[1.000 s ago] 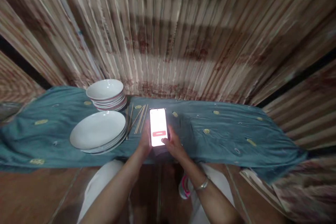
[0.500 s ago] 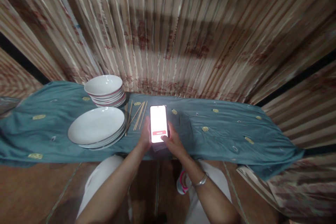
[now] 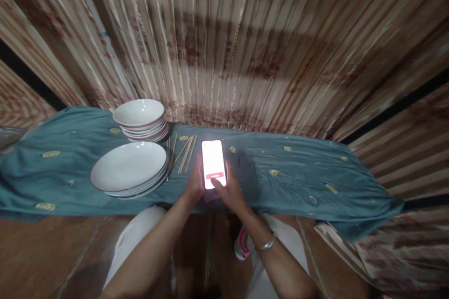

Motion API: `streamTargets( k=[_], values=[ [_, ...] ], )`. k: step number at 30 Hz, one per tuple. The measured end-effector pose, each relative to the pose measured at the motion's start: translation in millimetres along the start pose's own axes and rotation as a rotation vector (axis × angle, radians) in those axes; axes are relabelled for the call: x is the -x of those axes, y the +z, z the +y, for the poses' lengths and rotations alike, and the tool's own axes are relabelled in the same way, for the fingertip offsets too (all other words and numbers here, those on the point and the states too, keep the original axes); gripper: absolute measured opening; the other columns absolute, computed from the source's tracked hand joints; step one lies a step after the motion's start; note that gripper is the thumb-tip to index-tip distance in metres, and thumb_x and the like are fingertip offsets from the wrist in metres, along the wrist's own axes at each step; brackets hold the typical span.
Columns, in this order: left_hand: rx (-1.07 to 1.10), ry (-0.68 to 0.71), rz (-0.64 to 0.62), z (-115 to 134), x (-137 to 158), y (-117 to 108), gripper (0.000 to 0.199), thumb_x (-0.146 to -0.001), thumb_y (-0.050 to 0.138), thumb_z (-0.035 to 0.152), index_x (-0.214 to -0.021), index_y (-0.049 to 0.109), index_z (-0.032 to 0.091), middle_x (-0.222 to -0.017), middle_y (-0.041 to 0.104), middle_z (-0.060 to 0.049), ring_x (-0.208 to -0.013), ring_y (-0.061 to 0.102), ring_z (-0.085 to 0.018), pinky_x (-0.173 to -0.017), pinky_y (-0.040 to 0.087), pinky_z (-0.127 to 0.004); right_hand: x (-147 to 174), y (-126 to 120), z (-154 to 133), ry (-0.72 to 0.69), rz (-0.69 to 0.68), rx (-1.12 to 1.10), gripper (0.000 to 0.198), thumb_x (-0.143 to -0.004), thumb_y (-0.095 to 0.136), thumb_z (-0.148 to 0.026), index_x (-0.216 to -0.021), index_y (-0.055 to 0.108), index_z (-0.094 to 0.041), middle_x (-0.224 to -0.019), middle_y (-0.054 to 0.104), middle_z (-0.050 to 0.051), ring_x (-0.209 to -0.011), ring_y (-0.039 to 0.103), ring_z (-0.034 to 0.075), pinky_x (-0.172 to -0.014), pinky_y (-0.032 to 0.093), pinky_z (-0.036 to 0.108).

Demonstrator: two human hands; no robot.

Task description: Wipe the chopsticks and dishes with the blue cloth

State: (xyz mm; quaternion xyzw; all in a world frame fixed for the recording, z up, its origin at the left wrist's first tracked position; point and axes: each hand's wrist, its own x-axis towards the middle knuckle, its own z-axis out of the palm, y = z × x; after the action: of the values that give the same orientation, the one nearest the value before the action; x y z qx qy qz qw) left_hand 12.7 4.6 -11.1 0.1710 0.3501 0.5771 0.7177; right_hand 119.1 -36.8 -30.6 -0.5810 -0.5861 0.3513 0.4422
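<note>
A smartphone with a bright white screen and a red bar near its bottom is held upright over the table's front part. My left hand is closed around its left edge. From the other side, my right hand grips the right edge, its thumb lying over the lower screen by the red bar. To the left of the phone lie several thin wooden chopsticks, some crossing. Beyond them are a stack of white oval plates and, behind it, a stack of white bowls with red rims.
A green patterned cloth covers the long table. A pleated, printed curtain hangs right behind it, with dark bars at both sides. My knees are under the front edge, and a pink-and-white shoe shows on the brown floor.
My right thumb has moved left across the lower screen, to the red bar. The phone has shifted and tilted slightly. Plates, bowls and chopsticks stay in place.
</note>
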Motion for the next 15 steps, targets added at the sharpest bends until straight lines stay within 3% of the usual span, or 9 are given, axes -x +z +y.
streamTargets(
  k=[8, 15],
  values=[
    [0.021, -0.005, -0.041, 0, 3, 3, 0.052, -0.095, 0.035, 0.049, -0.116, 0.064, 0.012, -0.102, 0.074, -0.011, -0.103, 0.067, -0.025, -0.094, 0.050, -0.038, 1, 15, 11, -0.031, 0.087, 0.141, 0.088, -0.075, 0.067, -0.044, -0.147, 0.025, -0.017, -0.153, 0.033, 0.015, -0.142, 0.030, 0.028, -0.114, 0.030, 0.045],
    [-0.046, 0.016, -0.068, 4, 8, 1, 0.048, -0.090, 0.045, 0.052, -0.114, 0.064, 0.015, -0.098, 0.075, -0.008, -0.097, 0.068, -0.023, -0.089, 0.052, -0.035, -2, 20, 5, -0.012, 0.052, 0.170, 0.096, -0.070, 0.072, -0.041, -0.147, 0.022, -0.014, -0.155, 0.023, 0.018, -0.144, 0.023, 0.029, -0.116, 0.026, 0.046]
  ],
)
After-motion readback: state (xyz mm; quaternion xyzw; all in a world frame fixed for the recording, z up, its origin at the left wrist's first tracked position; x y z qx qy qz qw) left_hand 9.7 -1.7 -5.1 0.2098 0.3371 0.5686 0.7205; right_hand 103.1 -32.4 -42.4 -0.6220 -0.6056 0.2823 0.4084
